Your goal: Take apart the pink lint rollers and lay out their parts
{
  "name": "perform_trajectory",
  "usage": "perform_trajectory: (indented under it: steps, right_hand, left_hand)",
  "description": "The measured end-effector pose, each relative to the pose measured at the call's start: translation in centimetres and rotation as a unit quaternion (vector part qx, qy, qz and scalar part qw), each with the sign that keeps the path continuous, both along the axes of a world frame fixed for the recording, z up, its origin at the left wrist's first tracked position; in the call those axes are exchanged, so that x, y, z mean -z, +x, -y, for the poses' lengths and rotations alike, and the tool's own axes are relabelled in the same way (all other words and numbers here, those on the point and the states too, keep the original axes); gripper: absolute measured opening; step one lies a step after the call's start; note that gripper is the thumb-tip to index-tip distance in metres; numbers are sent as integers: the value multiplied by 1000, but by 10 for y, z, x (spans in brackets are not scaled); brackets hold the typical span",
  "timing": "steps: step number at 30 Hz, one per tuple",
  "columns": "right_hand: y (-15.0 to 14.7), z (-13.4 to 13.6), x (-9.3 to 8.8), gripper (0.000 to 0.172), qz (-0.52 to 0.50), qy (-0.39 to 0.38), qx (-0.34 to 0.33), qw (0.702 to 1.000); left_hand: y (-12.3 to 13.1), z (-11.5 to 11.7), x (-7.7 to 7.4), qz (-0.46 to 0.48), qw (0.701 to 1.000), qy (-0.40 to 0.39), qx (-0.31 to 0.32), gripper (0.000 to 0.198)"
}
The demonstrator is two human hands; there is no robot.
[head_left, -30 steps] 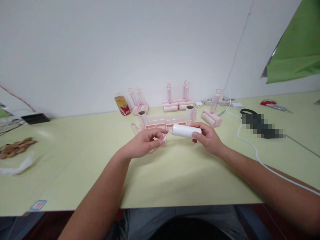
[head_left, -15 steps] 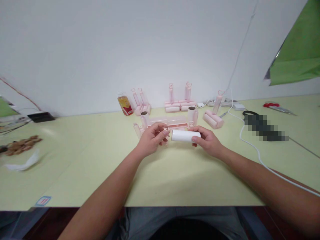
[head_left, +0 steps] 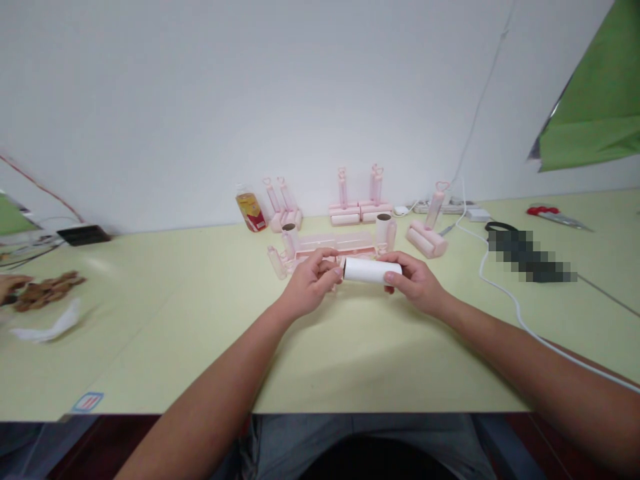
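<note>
My right hand grips a white paper roll of the lint-roller kind, thumb in front and fingers behind. The roll lies almost level above the table, its dark hollow end facing left. At that end is my left hand, its thumb and fingers closed around a small pale pink part that is mostly hidden. Behind the hands lie open pink lint-roller covers. Two more rolls stand upright there, a left roll and a right roll. A pink handle lies left of them.
Along the wall stand several assembled pink lint rollers and a drink bottle. A white cable crosses the right side, near a black strap and red-handled scissors. Far left, another person's hand touches brown pieces.
My left hand has moved slightly right, up to the roll's hollow end. The roll has tipped a little, its left end higher. Another person's hand has come in at the far left.
</note>
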State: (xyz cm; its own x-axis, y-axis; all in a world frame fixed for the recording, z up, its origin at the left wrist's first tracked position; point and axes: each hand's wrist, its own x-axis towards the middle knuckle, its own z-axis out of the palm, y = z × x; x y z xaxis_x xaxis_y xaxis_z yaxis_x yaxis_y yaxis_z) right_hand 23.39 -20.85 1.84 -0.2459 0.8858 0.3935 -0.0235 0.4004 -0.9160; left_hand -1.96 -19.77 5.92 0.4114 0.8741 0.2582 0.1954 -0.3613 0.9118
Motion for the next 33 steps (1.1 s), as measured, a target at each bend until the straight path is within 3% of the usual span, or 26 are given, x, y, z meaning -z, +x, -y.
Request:
perform_trajectory:
  steps: [6,23,33]
  right_hand:
    - [2,-2,3,42,4,-7,-6,1000]
    - [2,-1,1,43,5,-9,-4,1000]
    - [-2,2,1,57,35,-74,-144,986]
  left_hand:
    - [-3,-1,2,-15,999,8,32,50]
    - [-5,-2,3,-56,996,55,50,50]
    - [-2,1,3,-65,995,46,52,47]
